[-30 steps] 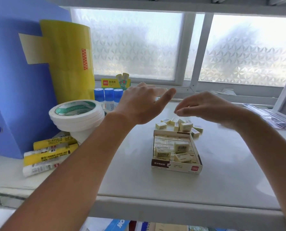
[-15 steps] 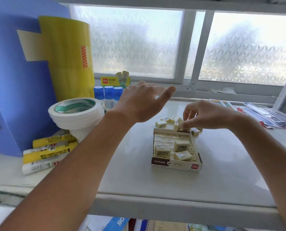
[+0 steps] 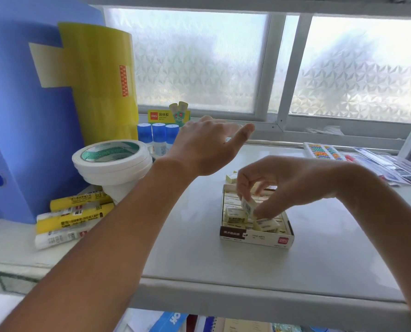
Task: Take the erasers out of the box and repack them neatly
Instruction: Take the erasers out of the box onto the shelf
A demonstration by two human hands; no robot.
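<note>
A small open cardboard box (image 3: 256, 237) of cream erasers sits on the grey shelf. Inside lie flat rows plus loose erasers (image 3: 235, 213) on top. My right hand (image 3: 293, 183) hovers over the box, its fingertips pinching one tilted eraser (image 3: 247, 206) just above the others. My left hand (image 3: 205, 149) hangs in the air to the upper left of the box, fingers spread, holding nothing. One loose eraser (image 3: 231, 178) shows on the shelf behind the box; others there are hidden by my right hand.
White tape rolls (image 3: 112, 161) stand left of the box, with yellow glue tubes (image 3: 73, 216) in front. A big yellow tape roll (image 3: 101, 85), a blue folder (image 3: 25, 116) and blue-capped glue sticks (image 3: 157, 136) stand behind. Packets (image 3: 388, 164) lie at the right. The shelf edge (image 3: 247, 295) is near.
My right hand came down from behind the box to over its middle and pinched an eraser. My left hand stayed raised in about the same place.
</note>
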